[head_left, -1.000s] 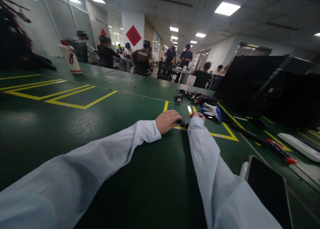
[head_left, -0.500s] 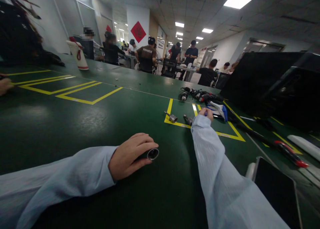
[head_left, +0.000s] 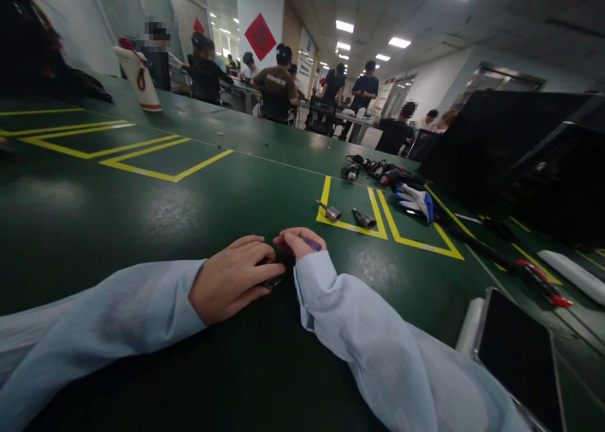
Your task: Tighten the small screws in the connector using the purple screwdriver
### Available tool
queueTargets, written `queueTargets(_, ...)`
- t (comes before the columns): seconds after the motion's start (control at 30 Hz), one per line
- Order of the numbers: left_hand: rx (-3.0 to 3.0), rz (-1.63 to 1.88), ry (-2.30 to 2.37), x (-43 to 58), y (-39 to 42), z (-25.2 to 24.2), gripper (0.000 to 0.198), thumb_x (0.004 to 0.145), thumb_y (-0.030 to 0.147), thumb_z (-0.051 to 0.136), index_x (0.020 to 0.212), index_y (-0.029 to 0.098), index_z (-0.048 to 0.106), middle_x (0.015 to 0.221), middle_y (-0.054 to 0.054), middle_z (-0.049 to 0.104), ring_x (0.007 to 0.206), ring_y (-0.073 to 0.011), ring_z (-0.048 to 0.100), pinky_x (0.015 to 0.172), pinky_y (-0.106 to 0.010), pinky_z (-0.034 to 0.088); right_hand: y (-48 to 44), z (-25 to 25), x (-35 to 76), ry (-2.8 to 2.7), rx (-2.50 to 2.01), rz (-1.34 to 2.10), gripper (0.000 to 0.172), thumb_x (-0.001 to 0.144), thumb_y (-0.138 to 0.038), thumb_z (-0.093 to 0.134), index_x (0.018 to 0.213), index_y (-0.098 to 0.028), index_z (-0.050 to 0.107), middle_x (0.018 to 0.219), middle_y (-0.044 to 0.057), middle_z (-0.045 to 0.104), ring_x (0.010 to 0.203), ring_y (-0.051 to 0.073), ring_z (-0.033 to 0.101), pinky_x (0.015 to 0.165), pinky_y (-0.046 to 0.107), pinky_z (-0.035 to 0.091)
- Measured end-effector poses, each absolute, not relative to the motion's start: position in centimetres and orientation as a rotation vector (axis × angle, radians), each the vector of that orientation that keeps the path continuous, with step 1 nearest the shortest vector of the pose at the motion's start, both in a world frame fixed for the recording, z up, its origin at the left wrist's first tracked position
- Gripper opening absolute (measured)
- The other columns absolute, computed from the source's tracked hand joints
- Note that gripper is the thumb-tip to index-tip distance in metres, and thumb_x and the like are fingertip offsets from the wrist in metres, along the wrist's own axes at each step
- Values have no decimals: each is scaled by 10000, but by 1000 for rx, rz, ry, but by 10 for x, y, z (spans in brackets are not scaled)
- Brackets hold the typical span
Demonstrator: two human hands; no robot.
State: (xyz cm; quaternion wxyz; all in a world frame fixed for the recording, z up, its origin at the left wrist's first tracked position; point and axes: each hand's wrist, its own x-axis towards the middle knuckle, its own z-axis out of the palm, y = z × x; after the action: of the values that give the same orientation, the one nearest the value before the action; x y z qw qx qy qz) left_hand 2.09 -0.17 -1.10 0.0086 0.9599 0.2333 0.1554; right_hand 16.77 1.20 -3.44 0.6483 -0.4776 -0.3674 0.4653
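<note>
My left hand (head_left: 231,284) is closed around a dark, hollow, round-ended part (head_left: 273,282), mostly covered by the fingers. Close against it, my right hand (head_left: 300,242) pinches a slim purple object (head_left: 312,244), whose far end is hidden by the fingers. Whether it touches the dark part, I cannot tell. Beyond the right hand, two metal pieces with thin shafts and wider cup-like ends, one on the left (head_left: 333,214) and one on the right (head_left: 367,220), lie within a yellow-taped outline (head_left: 352,228) on the green table (head_left: 208,218).
A blue-and-white glove (head_left: 416,202) lies at the right, near dark tools (head_left: 378,169). Closer in are a red-and-black handle (head_left: 543,284) and a black-screened device (head_left: 515,356). A white cup (head_left: 142,82) stands far left. Several people sit or stand in the background.
My right hand has come back from beside the glove to my left hand, bringing the purple object. My left hand has shifted slightly left, turning the dark part's open end out of view.
</note>
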Motion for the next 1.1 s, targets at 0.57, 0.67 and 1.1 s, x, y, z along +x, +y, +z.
queueTargets(0.57, 3165, 748, 527, 13, -6, -8, 404, 871, 47, 293, 991, 254, 619, 1091, -9, 639, 1118, -152, 525, 1087, -419, 293, -25, -50, 168, -1015, -1128, 949, 193, 706, -322, 596, 797, -180, 691, 752, 46, 693, 679, 161, 639, 657, 281, 502)
queueTargets(0.67, 3086, 715, 546, 12, -10, -12, 446, 855, 24, 302, 1053, 297, 595, 1115, 19, 634, 1132, -148, 524, 1089, -425, 296, -25, -41, 172, -1016, -1227, 863, 212, 696, -361, 602, 709, -172, 696, 623, 29, 660, 567, 136, 598, 561, 254, 475)
queueTargets(1.1, 2914, 846, 766, -2, 19, -16, 272, 833, 173, 433, 990, 262, 636, 1042, -45, 634, 982, -219, 535, 851, -396, 448, -28, -20, 176, -880, -1309, 1121, 349, 668, -416, 575, 417, -177, 535, 297, -55, 408, 281, 60, 369, 336, 199, 277)
